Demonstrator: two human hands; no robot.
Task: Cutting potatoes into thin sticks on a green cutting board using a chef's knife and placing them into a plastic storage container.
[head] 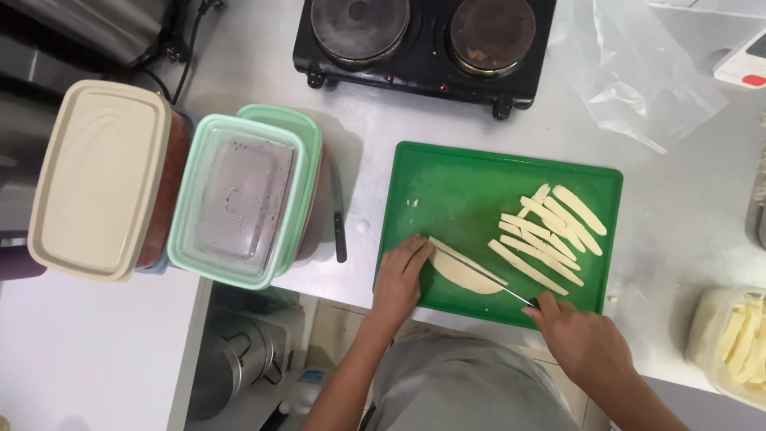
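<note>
Right hand [586, 339] gripping knife [499, 287], left hand [401, 271] flat on potato slab [463, 273], green cutting board [455, 183], steel counter [686, 215], hotplate [423, 44]

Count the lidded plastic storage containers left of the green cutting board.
3: a beige-lidded container far left, a mint-lidded clear container beside it, another mint-lidded one mostly hidden behind it.

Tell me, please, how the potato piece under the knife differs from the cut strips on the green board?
The potato piece is one broad, rounded slab; the cut strips are many narrow sticks. The left hand steadies the piece while the right hand's knife crosses it; the strips lie untouched. Both are pale and rest on the cutting board.
</note>
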